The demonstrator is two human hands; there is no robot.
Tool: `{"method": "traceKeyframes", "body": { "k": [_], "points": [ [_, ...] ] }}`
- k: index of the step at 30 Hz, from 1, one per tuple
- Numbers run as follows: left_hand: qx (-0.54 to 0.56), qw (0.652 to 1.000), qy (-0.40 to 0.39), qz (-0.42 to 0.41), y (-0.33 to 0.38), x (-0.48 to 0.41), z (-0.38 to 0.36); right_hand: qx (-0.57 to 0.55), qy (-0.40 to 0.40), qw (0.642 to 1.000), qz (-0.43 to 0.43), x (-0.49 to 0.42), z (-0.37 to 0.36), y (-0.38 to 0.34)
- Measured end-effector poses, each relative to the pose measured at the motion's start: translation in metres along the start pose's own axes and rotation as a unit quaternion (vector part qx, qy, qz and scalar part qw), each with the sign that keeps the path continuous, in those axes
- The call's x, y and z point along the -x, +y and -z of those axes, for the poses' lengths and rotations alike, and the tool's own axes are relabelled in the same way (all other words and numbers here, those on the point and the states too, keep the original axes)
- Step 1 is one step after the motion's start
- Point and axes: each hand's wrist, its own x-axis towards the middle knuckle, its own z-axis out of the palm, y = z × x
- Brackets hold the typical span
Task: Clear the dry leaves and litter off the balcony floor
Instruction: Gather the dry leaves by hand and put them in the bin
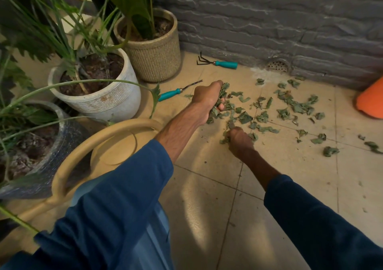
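Three potted plants crowd the left side: a ribbed white pot (99, 103), a woven beige pot (157, 58) behind it and a dark grey pot (68, 139) nearest the camera, with long green fronds arching over a round beige tub (87, 143). A small hand rake (219, 62) lies at the foot of the grey brick wall (269, 20), a teal-handled weeder (172, 94) lies just beside the white pot, and a round drain grille (277, 65) sits in the wall's base (an orange thing (371, 101) pokes in at the right edge). The left hand (205, 101) is curled tight round a bunch of leaves (223, 90), held just above the floor (207, 197). The right hand (240, 143) is down on the tiles, fingers closed on a few of the dry leaves (296, 105), which lie scattered from both hands out to the right. The leaves are crumpled and dull green; the tiles are smooth and cream.
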Motion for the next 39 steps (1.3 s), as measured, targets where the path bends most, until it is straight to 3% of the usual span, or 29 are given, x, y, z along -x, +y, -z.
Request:
{"method": "traceKeyframes", "body": {
  "k": [5, 16, 26, 39],
  "points": [
    [-0.002, 1.0, -0.008, -0.001, 0.0, 0.003, -0.006, 0.025, 0.001, 0.999, 0.031, 0.022, -0.004, 0.001],
    [-0.016, 0.999, -0.028, 0.013, -0.003, 0.005, -0.024, -0.033, 0.071, 0.995, -0.064, 0.022, 0.044, 0.053],
    [-0.045, 0.998, -0.031, 0.013, -0.01, 0.002, -0.03, -0.001, 0.004, 0.997, -0.074, 0.02, 0.028, 0.06],
    [-0.062, 0.998, -0.001, 0.019, -0.001, 0.025, -0.057, -0.139, 0.01, 0.987, -0.081, 0.012, 0.082, 0.097]
  ]
}}
